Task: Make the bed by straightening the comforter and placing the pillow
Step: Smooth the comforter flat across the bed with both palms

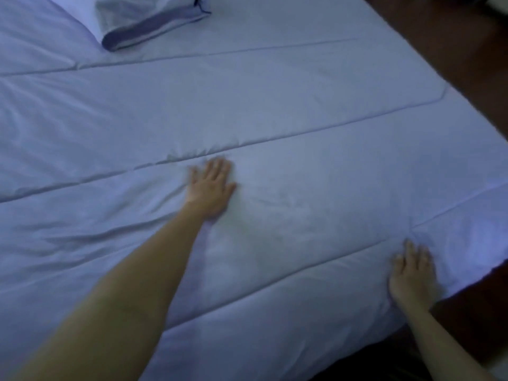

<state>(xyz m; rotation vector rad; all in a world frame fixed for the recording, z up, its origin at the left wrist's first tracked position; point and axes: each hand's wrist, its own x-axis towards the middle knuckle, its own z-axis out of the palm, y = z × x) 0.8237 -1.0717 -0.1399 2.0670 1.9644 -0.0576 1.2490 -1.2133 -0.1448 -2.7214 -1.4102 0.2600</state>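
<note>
Comforter: a big pale blue comforter (275,111) covers the bed and fills most of the picture. It runs off the left side and the bottom, so its full shape cannot be seen. Long stitched lines cross it on a slant. There are wrinkles on the left side and some small ones near the middle.

Pillow: the pillow (148,20) is in the upper left of the picture, lying on the bed. The top edge of the picture cuts it off, so only its lower end shows. That end has a darker band along it.

Left hand: the left hand (210,188) is in the middle of the picture. It lies flat on the comforter with the fingers straight and close together, palm down, holding nothing. The fingertips are blurry, right beside one stitched line. The bare arm comes in from the lower left corner.

Right hand: the right hand (412,273) is in the lower right, near the edge of the bed. It rests on the comforter with fingers spread a bit and bent a little. It is blurry, so it is hard to say if it pinches any cloth.

Floor: a dark brown floor (439,37) shows in the upper right corner and again at the lower right. It is too dark to see much there.
</note>
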